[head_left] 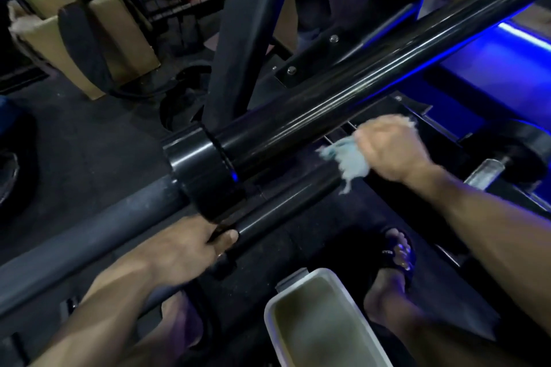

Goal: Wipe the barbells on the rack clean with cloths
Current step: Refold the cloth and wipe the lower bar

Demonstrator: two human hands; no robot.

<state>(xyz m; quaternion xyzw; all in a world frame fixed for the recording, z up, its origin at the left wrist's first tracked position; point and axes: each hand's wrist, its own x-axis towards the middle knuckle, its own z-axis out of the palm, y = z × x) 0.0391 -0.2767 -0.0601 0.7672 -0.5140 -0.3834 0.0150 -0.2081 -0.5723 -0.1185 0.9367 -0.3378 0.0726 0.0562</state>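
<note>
A thick black barbell [343, 92] runs diagonally from lower left to upper right, with a wide collar [199, 164] at its middle. Just below it lies a second, thinner black bar [286, 202]. My left hand [190, 244] grips the near end of that lower bar, thumb on top. My right hand [393, 149] is bunched around a pale blue frayed cloth [348, 161], held against the lower bar's far part, under the thick barbell. The cloth's loose threads hang down to the left of my fist.
A white tub of murky water [316, 322] stands on the dark floor between my feet. My sandalled foot [393, 256] is beside it. Black rack uprights [235, 39] rise behind the bars. Cardboard boxes [119, 33] and a blue-lit bench [507, 68] flank the area.
</note>
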